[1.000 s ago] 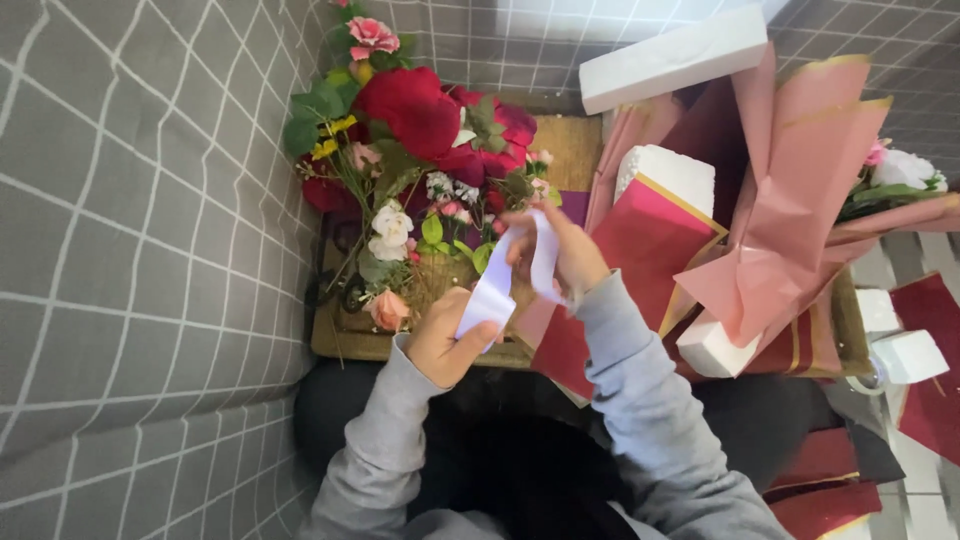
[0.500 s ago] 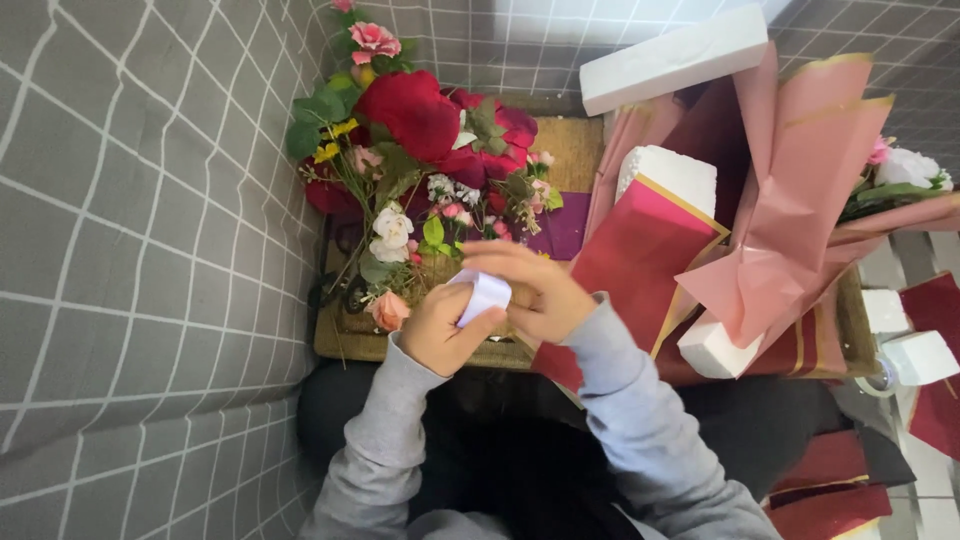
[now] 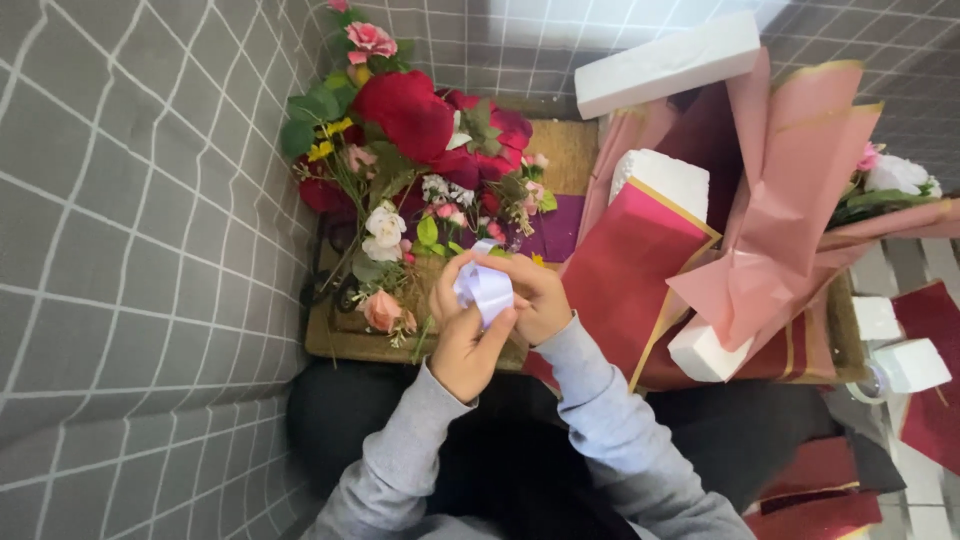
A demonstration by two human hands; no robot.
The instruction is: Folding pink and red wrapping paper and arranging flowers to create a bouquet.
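hands: 2 [image 3: 462, 340] [image 3: 538, 300] | white ribbon: 1 [image 3: 485, 290] | white foam blocks: 5 [image 3: 668, 62] | flower bunches: 2 [image 3: 420, 130]

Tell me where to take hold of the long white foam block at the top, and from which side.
Grip the long white foam block across its narrow width near the middle, coming from above. It lies tilted on the pink wrapping paper, its top face and long edges bare; both hands are busy with the white ribbon.
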